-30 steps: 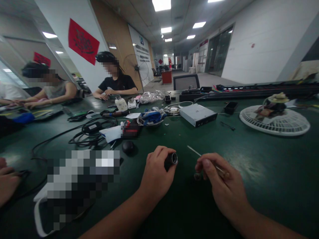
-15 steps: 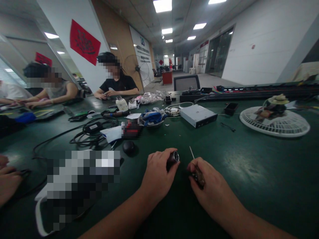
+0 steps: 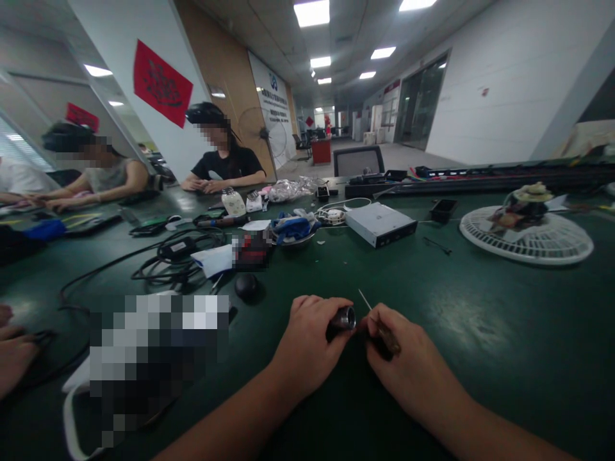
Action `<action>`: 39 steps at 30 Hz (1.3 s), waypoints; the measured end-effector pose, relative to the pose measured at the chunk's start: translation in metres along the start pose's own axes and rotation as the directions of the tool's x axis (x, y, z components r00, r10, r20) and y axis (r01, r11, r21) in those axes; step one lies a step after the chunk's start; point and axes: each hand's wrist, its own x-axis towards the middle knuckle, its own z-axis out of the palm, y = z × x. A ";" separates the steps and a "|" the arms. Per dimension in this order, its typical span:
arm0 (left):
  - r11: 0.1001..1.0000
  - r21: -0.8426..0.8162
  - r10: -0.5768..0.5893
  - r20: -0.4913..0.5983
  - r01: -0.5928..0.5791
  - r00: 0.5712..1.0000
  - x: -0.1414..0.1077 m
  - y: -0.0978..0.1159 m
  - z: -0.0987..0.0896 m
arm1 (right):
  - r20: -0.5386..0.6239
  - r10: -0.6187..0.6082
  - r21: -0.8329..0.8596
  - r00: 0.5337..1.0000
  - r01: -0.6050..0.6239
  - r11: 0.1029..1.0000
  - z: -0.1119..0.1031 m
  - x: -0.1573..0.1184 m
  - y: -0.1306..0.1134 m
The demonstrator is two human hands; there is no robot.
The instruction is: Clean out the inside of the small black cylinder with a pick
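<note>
My left hand [image 3: 312, 339] is closed around a short dark cylinder [image 3: 344, 318], whose hollow end with a shiny metal rim points right, toward my other hand. In my right hand [image 3: 401, 342] is a screwdriver with a brownish handle [image 3: 388, 339]. Its thin pale shaft [image 3: 364, 299] sticks out past the fingers, up and to the left. The fingertips of both hands are close together above the green tabletop [image 3: 461, 378]. Whether anything small and dark also sits between my right thumb and fingers, I cannot tell.
Left of my hands are a black mouse [image 3: 246, 287], coiled black cables [image 3: 168, 262] and a blurred-out object. Farther back stand a bowl with blue cloth [image 3: 293, 227], a silver disc drive [image 3: 379, 224] and a white fan grille [image 3: 523, 237]. Other people sit along the left.
My left hand has moved slightly right and down with the cylinder, nearer my right hand. The screwdriver's shaft leans farther left.
</note>
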 end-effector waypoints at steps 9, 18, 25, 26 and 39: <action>0.999 -0.026 0.037 0.033 -0.036 0.999 0.000 0.002 -0.002 | -0.138 0.110 0.387 0.984 -0.048 0.921 0.000 0.000 0.005; 0.989 -0.077 0.129 0.072 -0.124 0.989 0.000 0.002 -0.004 | -0.110 0.121 0.440 0.987 -0.061 0.896 -0.001 0.001 0.004; 0.976 -0.101 0.203 0.094 -0.193 0.975 0.000 0.005 -0.005 | -0.068 0.059 0.459 0.996 -0.022 0.888 0.000 0.001 0.001; 0.977 -0.102 0.194 0.081 -0.186 0.978 0.000 0.006 -0.006 | -0.065 0.048 0.458 0.997 -0.013 0.889 0.001 0.000 0.000; 0.971 -0.154 0.197 0.095 -0.182 0.976 0.000 0.008 -0.007 | -0.024 0.074 0.399 0.997 -0.059 0.915 0.002 -0.001 0.002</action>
